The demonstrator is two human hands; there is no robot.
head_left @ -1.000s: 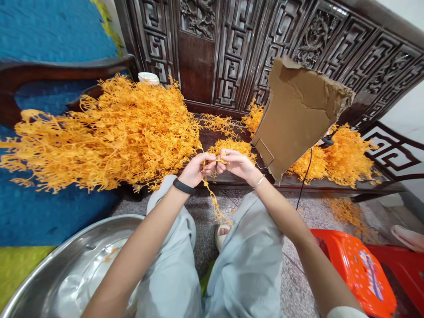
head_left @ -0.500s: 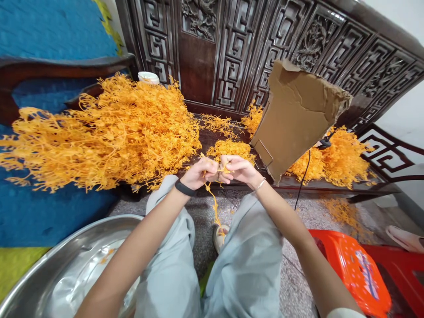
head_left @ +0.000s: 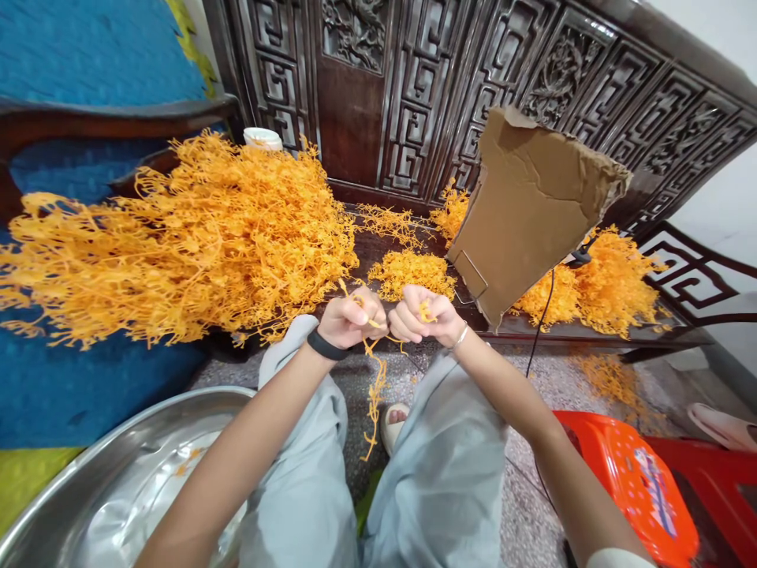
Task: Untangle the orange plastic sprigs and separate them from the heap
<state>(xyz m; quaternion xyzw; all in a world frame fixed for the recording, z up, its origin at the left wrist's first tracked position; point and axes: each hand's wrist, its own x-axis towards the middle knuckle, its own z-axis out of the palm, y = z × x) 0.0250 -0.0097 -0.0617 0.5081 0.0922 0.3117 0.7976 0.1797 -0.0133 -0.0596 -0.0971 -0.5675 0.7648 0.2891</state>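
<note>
My left hand (head_left: 353, 317), with a black band at the wrist, is closed around a thin orange plastic sprig (head_left: 374, 386) whose branching stem dangles below it. Close beside it, my right hand (head_left: 423, 314) is curled shut with small orange plastic pieces (head_left: 426, 311) showing between thumb and fingers. Just behind both hands lies a small heap of short orange pieces (head_left: 412, 272) on the dark wooden bench (head_left: 370, 251). To the left spreads a large pile of branching orange sprigs (head_left: 236, 237). What sits inside the fists is partly hidden.
A cardboard piece (head_left: 526, 205) stands tilted on the bench, with another orange heap (head_left: 615, 280) and a black cable (head_left: 541, 319) beside it. A metal basin (head_left: 236, 392) is at lower left, a red stool (head_left: 639, 481) at lower right. A white cup (head_left: 262, 139) stands behind the big pile.
My hands were pressed together and have drawn slightly apart. The dangling orange stem has swung left and now hangs from the left hand.
</note>
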